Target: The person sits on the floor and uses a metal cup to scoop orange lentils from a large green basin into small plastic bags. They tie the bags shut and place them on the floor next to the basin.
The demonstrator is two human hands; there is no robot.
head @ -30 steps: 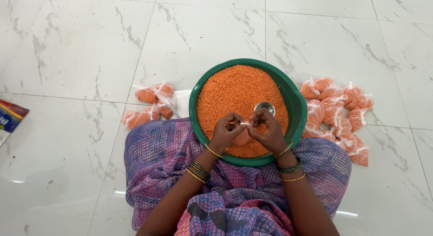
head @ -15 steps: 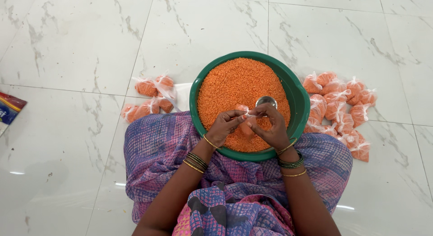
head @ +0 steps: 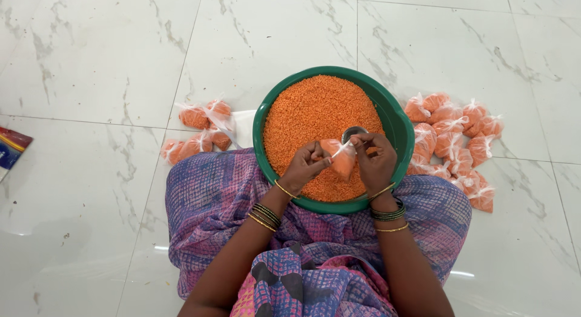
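A green round basin [head: 396, 120] full of orange lentils [head: 315, 111] rests against my lap on the floor. Over its near side both hands hold one small clear bag of lentils [head: 342, 160]. My left hand [head: 305, 167] pinches the bag's left side. My right hand [head: 375, 162] grips the twisted top on the right. A small steel cup [head: 353, 133] lies in the lentils just behind my right hand, partly hidden.
Several filled, tied bags lie in a pile [head: 454, 141] right of the basin, and a smaller group [head: 196, 129] lies to its left. A colourful packet [head: 12, 148] sits at the left edge. The floor is white marble tile.
The hands have drawn slightly apart and the small bag between them now shows more fully, with its top twisted. The basin and piles have not moved.
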